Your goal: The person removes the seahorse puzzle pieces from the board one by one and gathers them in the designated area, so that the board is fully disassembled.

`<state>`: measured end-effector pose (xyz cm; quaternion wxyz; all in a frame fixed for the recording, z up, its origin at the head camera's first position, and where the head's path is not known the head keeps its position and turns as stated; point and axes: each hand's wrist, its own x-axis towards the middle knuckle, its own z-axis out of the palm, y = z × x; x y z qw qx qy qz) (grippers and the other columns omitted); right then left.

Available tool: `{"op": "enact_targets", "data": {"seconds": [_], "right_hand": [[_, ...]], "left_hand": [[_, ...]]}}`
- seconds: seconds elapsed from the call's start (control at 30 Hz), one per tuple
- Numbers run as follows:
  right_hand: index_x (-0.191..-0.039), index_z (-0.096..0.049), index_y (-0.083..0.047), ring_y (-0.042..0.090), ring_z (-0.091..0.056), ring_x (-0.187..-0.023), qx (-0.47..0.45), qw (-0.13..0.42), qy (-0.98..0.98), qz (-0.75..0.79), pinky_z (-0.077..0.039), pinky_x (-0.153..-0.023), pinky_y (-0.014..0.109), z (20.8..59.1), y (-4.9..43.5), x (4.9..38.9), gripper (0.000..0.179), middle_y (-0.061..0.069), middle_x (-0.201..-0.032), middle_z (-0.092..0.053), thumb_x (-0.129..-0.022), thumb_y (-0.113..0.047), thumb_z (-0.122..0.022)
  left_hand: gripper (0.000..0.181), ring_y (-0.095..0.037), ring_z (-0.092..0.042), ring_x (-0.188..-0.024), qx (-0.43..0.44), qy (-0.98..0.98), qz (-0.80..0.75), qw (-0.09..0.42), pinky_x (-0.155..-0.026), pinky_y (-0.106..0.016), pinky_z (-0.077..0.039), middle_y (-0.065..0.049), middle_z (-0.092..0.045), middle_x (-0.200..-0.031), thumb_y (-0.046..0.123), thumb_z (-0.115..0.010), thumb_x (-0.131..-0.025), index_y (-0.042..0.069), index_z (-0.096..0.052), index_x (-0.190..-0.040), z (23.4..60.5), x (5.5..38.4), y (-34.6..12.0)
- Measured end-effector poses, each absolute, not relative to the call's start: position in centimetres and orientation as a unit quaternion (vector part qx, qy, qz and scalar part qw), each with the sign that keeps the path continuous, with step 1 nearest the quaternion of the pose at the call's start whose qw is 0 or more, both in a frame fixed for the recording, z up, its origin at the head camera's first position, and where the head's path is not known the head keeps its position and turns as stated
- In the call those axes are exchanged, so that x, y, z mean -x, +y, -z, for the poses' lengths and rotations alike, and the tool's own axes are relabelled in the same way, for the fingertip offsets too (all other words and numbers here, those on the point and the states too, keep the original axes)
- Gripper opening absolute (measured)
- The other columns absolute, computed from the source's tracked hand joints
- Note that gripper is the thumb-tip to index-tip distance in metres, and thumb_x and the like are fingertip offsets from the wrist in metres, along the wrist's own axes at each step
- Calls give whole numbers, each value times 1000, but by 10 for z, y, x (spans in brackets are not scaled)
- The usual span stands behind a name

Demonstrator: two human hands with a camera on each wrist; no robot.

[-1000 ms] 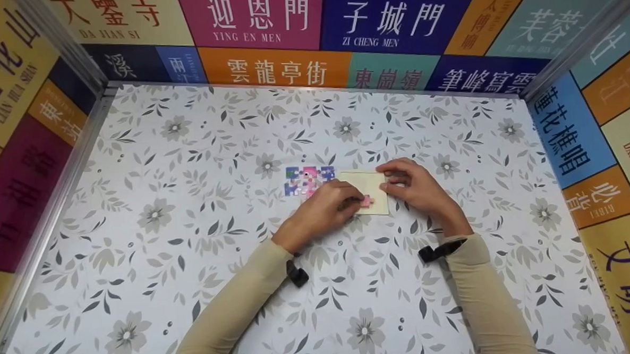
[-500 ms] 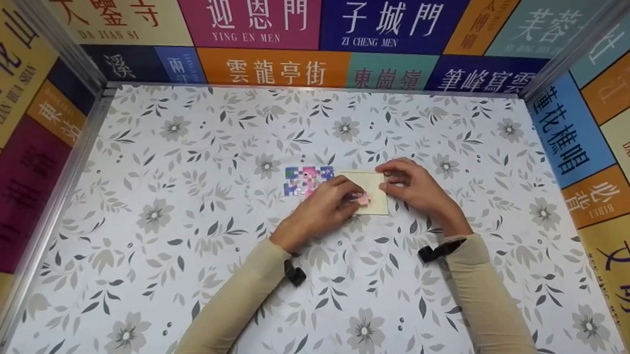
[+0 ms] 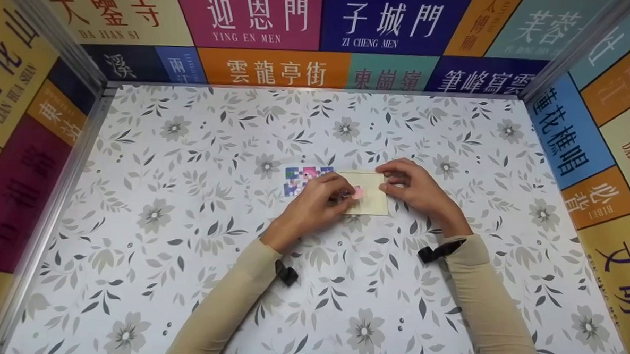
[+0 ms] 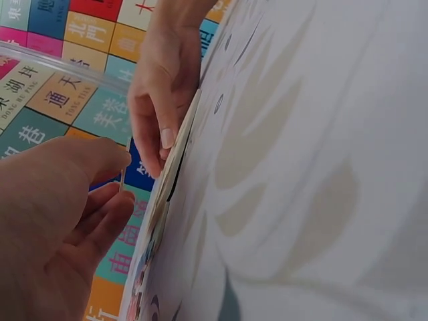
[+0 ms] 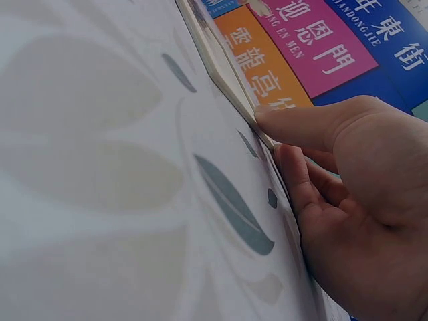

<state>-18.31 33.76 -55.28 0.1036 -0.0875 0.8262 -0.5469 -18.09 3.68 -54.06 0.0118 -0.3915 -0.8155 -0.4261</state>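
Observation:
My left hand point(image 3: 316, 204) pinches a small pink jigsaw piece point(image 3: 357, 192) between thumb and fingers, above the left part of a cream puzzle board point(image 3: 373, 200). Seen edge-on in the left wrist view, the jigsaw piece point(image 4: 124, 167) is thin and clear of the board. At the board's right edge, my right hand point(image 3: 415, 186) grips the rim. The right wrist view has its thumb point(image 5: 301, 125) on top of the board's corner and the fingers below. Left of the board lie several joined blue and pink puzzle pieces point(image 3: 292, 178), partly covered by my left hand.
A white tablecloth point(image 3: 235, 303) with grey flowers and leaves covers the table. Panels point(image 3: 265, 19) of coloured blocks with lettering stand along the back and both sides. Each wrist carries a black camera band point(image 3: 433, 252).
My left hand has lifted the pink jigsaw piece and moved it left and slightly away from me across the board. My right hand has stayed at the board's edge.

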Motion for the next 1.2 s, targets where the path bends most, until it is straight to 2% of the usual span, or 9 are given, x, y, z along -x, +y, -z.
{"op": "enact_targets", "data": {"seconds": [0.47, 0.77, 1.0, 1.2], "right_hand": [[-137, -71, -8, 28, -65, -123, 85, 102, 829, 543, -53, -100, 15, 552, 337, 182, 39, 13, -141, -59, -99, -13, -80], [-138, -70, -7, 31, -63, -125, 88, 106, 824, 550, -53, -100, 15, 552, 339, 182, 40, 14, -142, -58, -100, -13, -80], [-138, -70, -9, 30, -63, -124, 84, 111, 824, 549, -53, -99, 16, 553, 340, 183, 40, 14, -142, -58, -99, -14, -80], [-138, -70, -9, 29, -64, -123, 81, 110, 826, 547, -53, -98, 15, 553, 340, 182, 40, 13, -141, -59, -100, -15, -80]], "left_hand": [[15, -24, -73, -105, 393, -814, 426, 35, -97, -34, -60, -7, -76, -114, 11, -81, -96, 7, -79, -110, 538, 187, 17], [16, -22, -74, -108, 387, -817, 427, 26, -99, -30, -61, -9, -75, -115, 12, -79, -99, 5, -81, -113, 537, 188, -1], [15, -21, -75, -106, 383, -817, 431, 25, -96, -25, -61, -10, -75, -117, 8, -78, -98, 4, -82, -112, 540, 187, -15], [15, -25, -74, -111, 378, -820, 430, 26, -99, -30, -61, -13, -75, -122, 8, -79, -98, 3, -83, -112, 540, 188, -24]]}}
